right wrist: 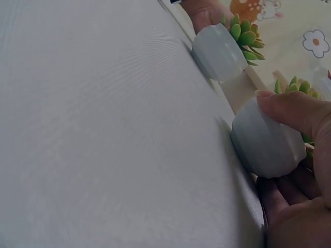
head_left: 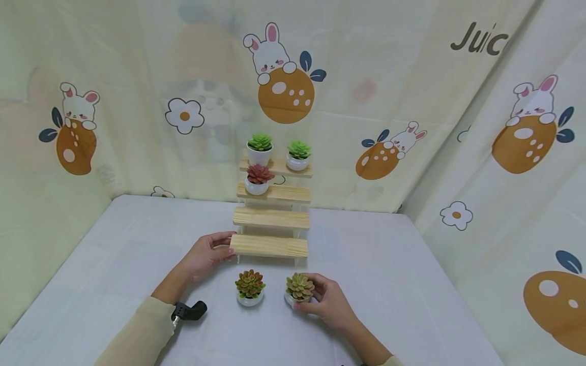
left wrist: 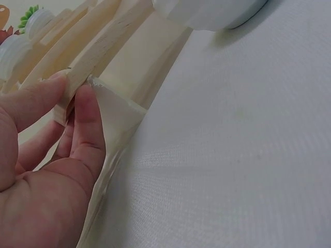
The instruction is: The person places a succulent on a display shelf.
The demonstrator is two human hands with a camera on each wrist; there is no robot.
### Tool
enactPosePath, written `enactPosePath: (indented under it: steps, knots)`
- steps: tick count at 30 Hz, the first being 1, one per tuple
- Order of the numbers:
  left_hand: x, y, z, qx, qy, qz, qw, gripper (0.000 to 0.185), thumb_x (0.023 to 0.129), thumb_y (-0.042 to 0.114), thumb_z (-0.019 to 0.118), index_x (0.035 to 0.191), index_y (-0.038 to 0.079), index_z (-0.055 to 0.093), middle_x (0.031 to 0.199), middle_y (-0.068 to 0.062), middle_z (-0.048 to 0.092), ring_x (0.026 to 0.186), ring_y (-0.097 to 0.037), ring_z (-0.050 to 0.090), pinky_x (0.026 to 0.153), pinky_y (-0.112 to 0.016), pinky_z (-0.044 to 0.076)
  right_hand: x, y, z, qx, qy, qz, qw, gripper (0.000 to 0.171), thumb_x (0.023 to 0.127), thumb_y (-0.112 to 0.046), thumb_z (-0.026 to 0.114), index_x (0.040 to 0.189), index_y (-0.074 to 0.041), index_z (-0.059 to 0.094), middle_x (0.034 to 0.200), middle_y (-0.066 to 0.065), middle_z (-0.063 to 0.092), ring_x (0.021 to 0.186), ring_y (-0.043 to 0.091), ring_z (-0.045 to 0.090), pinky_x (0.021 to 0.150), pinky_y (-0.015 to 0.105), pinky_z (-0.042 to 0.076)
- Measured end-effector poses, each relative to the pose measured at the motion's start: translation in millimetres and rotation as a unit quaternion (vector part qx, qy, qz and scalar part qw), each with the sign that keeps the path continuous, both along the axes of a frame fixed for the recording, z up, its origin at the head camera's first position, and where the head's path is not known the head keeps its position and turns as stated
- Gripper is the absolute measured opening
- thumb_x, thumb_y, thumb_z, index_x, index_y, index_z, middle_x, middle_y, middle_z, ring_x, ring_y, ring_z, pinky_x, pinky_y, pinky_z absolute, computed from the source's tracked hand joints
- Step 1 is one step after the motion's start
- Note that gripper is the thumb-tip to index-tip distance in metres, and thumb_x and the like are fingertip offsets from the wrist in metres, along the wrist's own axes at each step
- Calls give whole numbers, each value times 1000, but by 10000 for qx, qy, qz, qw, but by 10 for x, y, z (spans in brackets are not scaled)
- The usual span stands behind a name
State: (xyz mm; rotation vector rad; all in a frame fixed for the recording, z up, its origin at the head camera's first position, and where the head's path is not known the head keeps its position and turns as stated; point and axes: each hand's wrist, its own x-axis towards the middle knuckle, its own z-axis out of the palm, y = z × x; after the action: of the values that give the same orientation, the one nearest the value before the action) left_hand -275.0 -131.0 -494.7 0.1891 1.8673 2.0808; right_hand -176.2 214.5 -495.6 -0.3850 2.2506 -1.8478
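With 12 o'clock taken as the far side, a squat white pot with a dull-green succulent [head_left: 299, 287] is found at 5 o'clock from a stepped pale-wood rack [head_left: 271, 217]. Its wall is gripped by the curled fingers and thumb of the right hand [head_left: 330, 305]; whether its base is clear of the white-covered desk [head_left: 389, 295] cannot be told. The lowest board [head_left: 270, 246] is pinched at its 9 o'clock end by the left hand [head_left: 206, 257]. The pot is best held level, with leaves unpressed and the rack only lightly steadied. The rosette is pointed upward; no long axis is made out in the round pot, while the boards are laid lengthwise from 9 to 3 o'clock.
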Motion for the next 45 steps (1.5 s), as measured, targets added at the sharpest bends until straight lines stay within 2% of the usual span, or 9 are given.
enactPosePath:
  steps: [6,13,23,29,38,45]
  knots:
    - [1,1,-5,-38,-45,48,10000,60,96,-7,62,152,-5,41,133,-18,56,104,-13,66,91,-26,61,-5,-11,-5,73,-66,-103,9999,69,76,-4,89,136,8,57,136,28,61,120,15,65,101,18,53]
    - [-12,-8,-11,-7,132,-41,9999,60,96,-6,63,151,-9,40,133,-22,56,103,-12,66,91,-25,61,-61,-29,-21,-22,109,-106,9999,68,75,-1,89,135,8,58,135,29,61,114,6,67,100,19,54]
    - [-24,8,4,20,68,-16,10000,60,96,-7,63,151,-8,40,131,-19,58,103,-12,66,90,-25,61,-118,-58,22,-149,347,-125,9992,65,75,-2,89,132,9,59,130,29,64,111,6,68,99,20,56]
    - [-27,15,-15,81,125,-27,9999,60,95,-9,61,151,-10,39,129,-18,58,102,-12,66,89,-25,62,-152,-84,56,-274,278,-182,9991,67,74,-2,89,133,8,59,135,29,62,115,5,67,102,20,54]
    - [-18,-3,-27,15,170,-68,9998,60,96,-8,62,151,-10,39,130,-20,57,103,-12,66,91,-24,61,-235,-111,139,-361,240,-363,9984,68,72,1,89,134,7,59,138,27,61,122,17,66,104,23,53]
    - [-32,-7,-26,-18,136,-62,9999,60,97,-6,62,152,-9,39,131,-21,56,105,-13,65,92,-25,61,-324,-136,212,-372,344,-469,9976,67,73,2,88,134,6,60,137,24,62,120,12,66,103,22,53]
